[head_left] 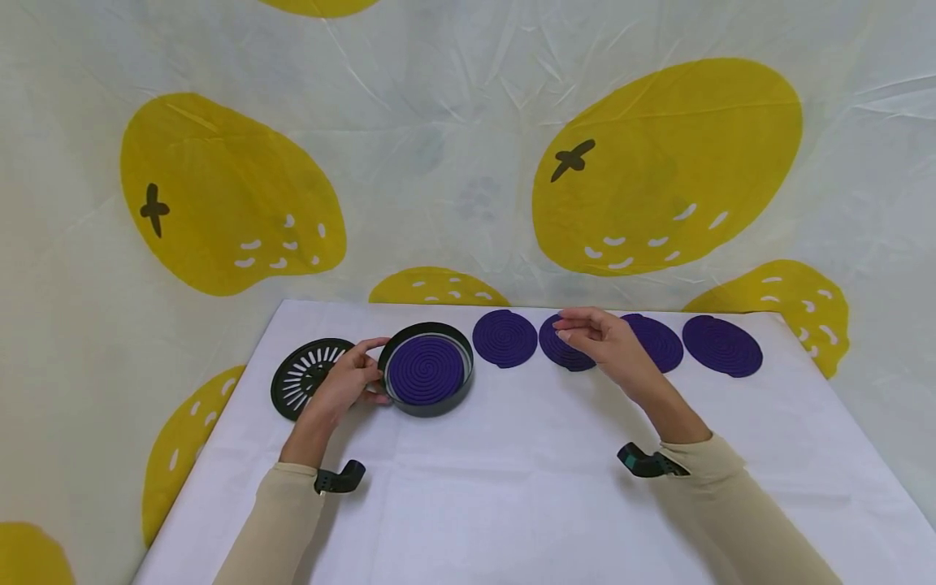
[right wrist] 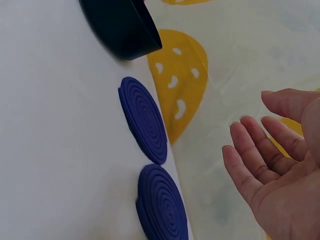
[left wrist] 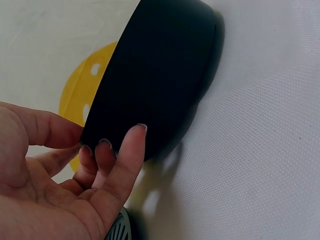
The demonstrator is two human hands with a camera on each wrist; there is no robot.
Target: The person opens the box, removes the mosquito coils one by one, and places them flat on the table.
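In the head view a round black mosquito coil holder [head_left: 426,411] stands on the table, with a purple mosquito coil [head_left: 426,370] lying flat inside it. My left hand [head_left: 351,378] grips the holder's left side, fingertips at its rim and wall; the left wrist view shows the dark outer wall [left wrist: 155,65] close up. Raised over the row of coils, my right hand [head_left: 603,345] holds nothing, its fingers loosely bent. It partly covers a second purple coil [head_left: 559,351]. Nearer the holder lies another coil [head_left: 504,339], seen also in the right wrist view.
A black slotted lid [head_left: 292,386] lies left of the holder, partly behind my left hand. Two more purple coils, the nearer one [head_left: 661,345] and the outermost one [head_left: 722,347], lie along the back edge. A white cloth covers the table [head_left: 497,496]; a lemon-print curtain [head_left: 439,162] hangs behind.
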